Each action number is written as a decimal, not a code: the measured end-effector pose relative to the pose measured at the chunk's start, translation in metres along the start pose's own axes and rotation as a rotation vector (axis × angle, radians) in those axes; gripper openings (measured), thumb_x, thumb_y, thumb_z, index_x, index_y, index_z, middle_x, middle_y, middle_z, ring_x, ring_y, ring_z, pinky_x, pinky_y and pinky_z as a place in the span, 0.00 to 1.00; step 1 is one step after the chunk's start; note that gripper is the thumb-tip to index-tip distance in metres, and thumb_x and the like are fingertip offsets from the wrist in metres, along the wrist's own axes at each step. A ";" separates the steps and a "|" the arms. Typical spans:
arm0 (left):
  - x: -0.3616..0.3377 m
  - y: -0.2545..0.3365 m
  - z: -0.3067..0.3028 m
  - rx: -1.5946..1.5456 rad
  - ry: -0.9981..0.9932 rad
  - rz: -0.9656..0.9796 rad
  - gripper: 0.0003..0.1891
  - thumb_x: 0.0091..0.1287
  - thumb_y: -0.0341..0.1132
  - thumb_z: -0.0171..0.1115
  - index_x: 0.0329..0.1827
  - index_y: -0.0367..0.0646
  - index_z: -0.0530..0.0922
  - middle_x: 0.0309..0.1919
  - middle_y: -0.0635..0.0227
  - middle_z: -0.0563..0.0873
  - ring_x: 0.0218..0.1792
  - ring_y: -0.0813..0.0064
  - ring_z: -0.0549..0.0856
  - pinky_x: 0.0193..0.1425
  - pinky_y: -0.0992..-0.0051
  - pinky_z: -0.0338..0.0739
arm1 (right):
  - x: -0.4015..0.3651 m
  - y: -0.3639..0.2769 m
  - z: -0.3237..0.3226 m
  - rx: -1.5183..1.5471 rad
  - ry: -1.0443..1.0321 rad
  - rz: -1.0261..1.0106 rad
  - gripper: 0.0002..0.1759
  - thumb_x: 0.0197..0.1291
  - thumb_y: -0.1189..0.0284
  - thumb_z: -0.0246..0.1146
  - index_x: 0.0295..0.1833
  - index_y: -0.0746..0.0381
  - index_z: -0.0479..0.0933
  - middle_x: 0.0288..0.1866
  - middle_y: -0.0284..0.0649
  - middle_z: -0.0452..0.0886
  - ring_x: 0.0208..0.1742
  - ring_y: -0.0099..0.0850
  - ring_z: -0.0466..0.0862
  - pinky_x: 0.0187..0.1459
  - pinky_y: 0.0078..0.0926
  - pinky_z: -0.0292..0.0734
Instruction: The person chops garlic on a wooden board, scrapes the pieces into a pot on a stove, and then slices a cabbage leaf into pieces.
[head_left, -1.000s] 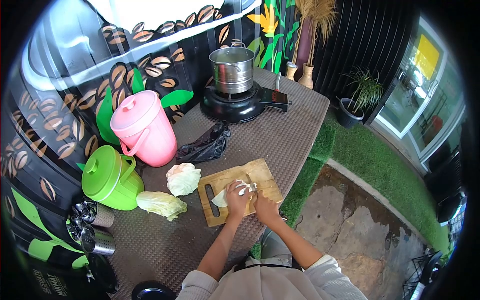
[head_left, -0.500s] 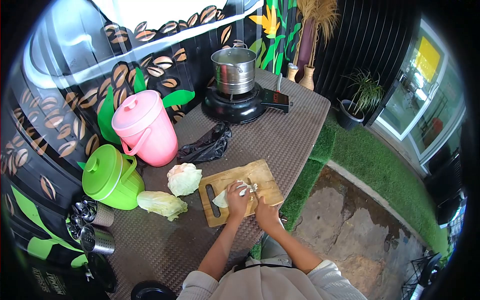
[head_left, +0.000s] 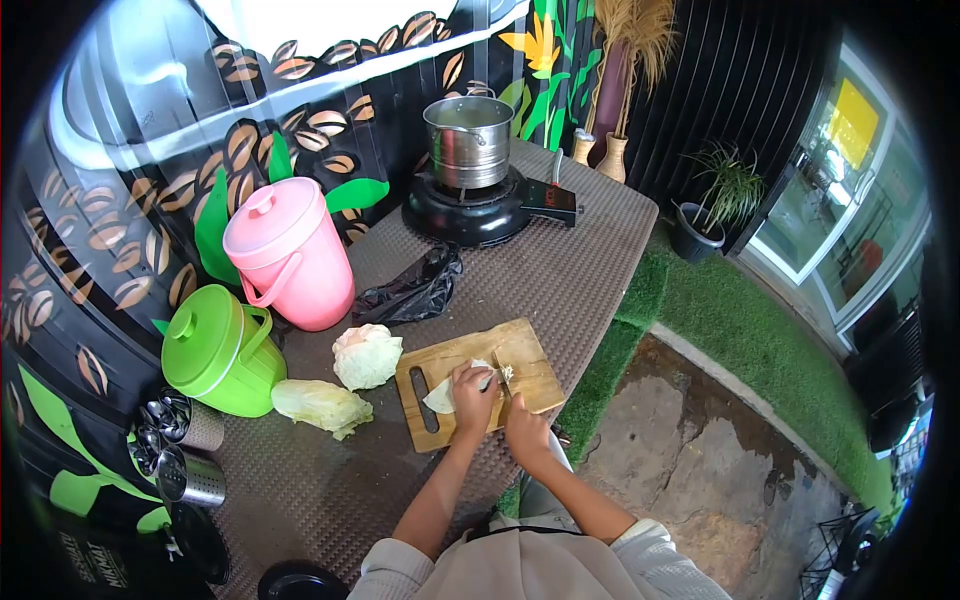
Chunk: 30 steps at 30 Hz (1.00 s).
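A wooden cutting board (head_left: 530, 350) with a handle slot lies near the table's edge. On it my left hand (head_left: 473, 400) presses down on a pale piece of cabbage (head_left: 438, 401), fingers bent over it. My right hand (head_left: 526, 432) grips a knife (head_left: 502, 371), whose blade stands just right of my left fingertips. Thin cabbage shreds (head_left: 507, 374) lie by the blade. The knife's handle is mostly hidden in my fist. Left of the board sit a round cabbage (head_left: 367, 357) and a longer napa cabbage (head_left: 322, 406).
A steel pot (head_left: 468, 140) stands on a black portable stove (head_left: 466, 212) at the back. A crumpled black plastic bag (head_left: 412, 290), a pink lidded container (head_left: 300, 265) and a green one (head_left: 225, 350) line the wall side. Metal cutlery holders (head_left: 190, 476) stand at left.
The knife and my right hand have shifted slightly left and down. My left hand stays on the cabbage piece, and the view has moved a little.
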<state>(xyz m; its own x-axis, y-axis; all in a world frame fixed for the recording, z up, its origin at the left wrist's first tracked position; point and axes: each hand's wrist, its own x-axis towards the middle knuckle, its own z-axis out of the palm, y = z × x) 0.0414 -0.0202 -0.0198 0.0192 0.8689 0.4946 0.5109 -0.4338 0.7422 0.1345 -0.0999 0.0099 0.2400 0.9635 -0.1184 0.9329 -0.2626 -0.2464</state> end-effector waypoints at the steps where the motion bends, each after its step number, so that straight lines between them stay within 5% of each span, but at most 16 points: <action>1: -0.002 0.000 -0.001 0.001 -0.002 -0.002 0.06 0.51 0.28 0.73 0.32 0.39 0.87 0.36 0.62 0.88 0.56 0.57 0.79 0.60 0.63 0.73 | 0.002 0.000 0.001 0.000 -0.016 -0.017 0.13 0.65 0.68 0.53 0.48 0.66 0.66 0.31 0.53 0.84 0.36 0.48 0.87 0.37 0.41 0.84; 6: -0.002 0.002 0.000 -0.035 0.008 -0.027 0.06 0.51 0.28 0.73 0.32 0.39 0.87 0.36 0.63 0.88 0.56 0.57 0.79 0.60 0.63 0.73 | 0.006 0.004 -0.023 0.102 -0.009 -0.082 0.12 0.65 0.67 0.53 0.45 0.66 0.66 0.28 0.55 0.83 0.35 0.53 0.86 0.35 0.48 0.82; 12: -0.001 -0.002 0.002 -0.030 -0.006 -0.020 0.07 0.52 0.28 0.73 0.33 0.38 0.87 0.36 0.63 0.88 0.57 0.57 0.79 0.60 0.64 0.73 | -0.005 -0.004 0.002 -0.019 0.050 0.016 0.15 0.63 0.67 0.56 0.48 0.66 0.66 0.29 0.51 0.85 0.35 0.46 0.88 0.34 0.41 0.84; 21: -0.002 0.002 0.000 -0.061 -0.008 -0.042 0.06 0.53 0.27 0.72 0.34 0.38 0.87 0.37 0.61 0.88 0.57 0.56 0.78 0.61 0.62 0.73 | -0.004 0.007 -0.006 0.028 0.100 -0.131 0.11 0.62 0.73 0.53 0.48 0.65 0.66 0.26 0.52 0.83 0.30 0.48 0.87 0.30 0.44 0.83; 24: -0.001 0.000 0.001 -0.028 -0.029 -0.034 0.06 0.53 0.27 0.71 0.34 0.37 0.87 0.37 0.61 0.88 0.57 0.56 0.78 0.61 0.62 0.72 | -0.004 0.001 0.009 -0.005 0.073 0.006 0.14 0.62 0.68 0.56 0.49 0.65 0.67 0.29 0.52 0.84 0.33 0.47 0.88 0.33 0.41 0.84; 30: -0.004 0.004 0.002 -0.019 0.016 -0.022 0.06 0.54 0.27 0.70 0.35 0.36 0.87 0.37 0.59 0.88 0.57 0.55 0.78 0.61 0.62 0.72 | 0.011 0.008 -0.011 0.038 0.103 -0.168 0.13 0.63 0.71 0.54 0.48 0.66 0.66 0.26 0.51 0.83 0.30 0.48 0.87 0.30 0.44 0.83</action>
<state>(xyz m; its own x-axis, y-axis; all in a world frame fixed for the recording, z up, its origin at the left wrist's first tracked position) 0.0453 -0.0253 -0.0199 -0.0054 0.8746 0.4848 0.4944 -0.4191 0.7615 0.1478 -0.0910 0.0174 0.1095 0.9936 0.0261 0.9518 -0.0972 -0.2907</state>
